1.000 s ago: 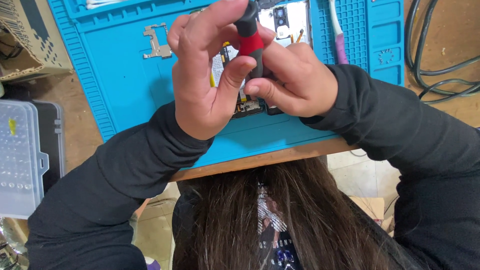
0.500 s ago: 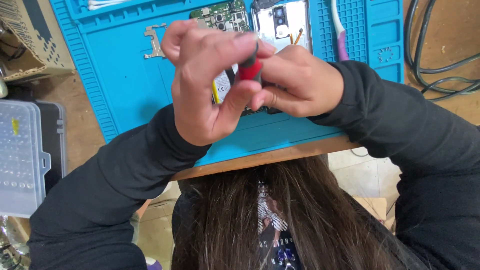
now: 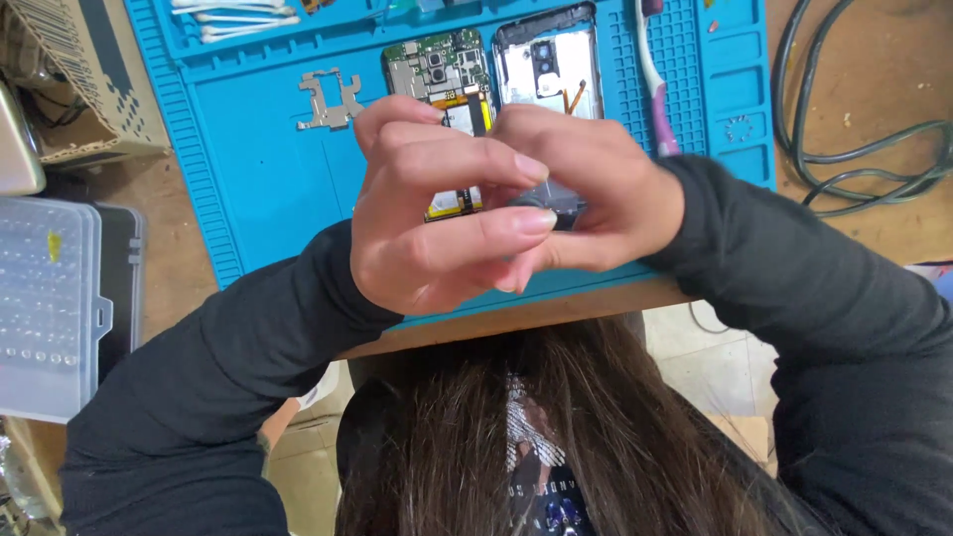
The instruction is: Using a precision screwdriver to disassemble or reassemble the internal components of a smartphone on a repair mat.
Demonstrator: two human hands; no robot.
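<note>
I see a wooden counter (image 3: 864, 213) under even light, covered mostly by a blue work mat (image 3: 268, 189). At nine o'clock sits a clear plastic organiser box (image 3: 45, 308), at eleven a cardboard box (image 3: 94, 79), at two dark looped cables (image 3: 854, 129). Pale floor (image 3: 715, 367) shows at four.

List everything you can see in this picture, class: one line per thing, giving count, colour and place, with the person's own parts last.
work mat: one, blue, on the wooden bench
metal bracket: one, silver, upper left of the mat
circuit board: one, green, top centre of the mat
phone housing: one, grey, right of the circuit board
toothbrush: one, white and purple, right side of the mat
cotton swabs: several, white, top tray of the mat
parts box: one, clear, far left
cables: a few, dark green, right on the bench
small dark part: one, dark grey, pinched between both hands
left hand: one, fingers around the part
right hand: one, against the left
</note>
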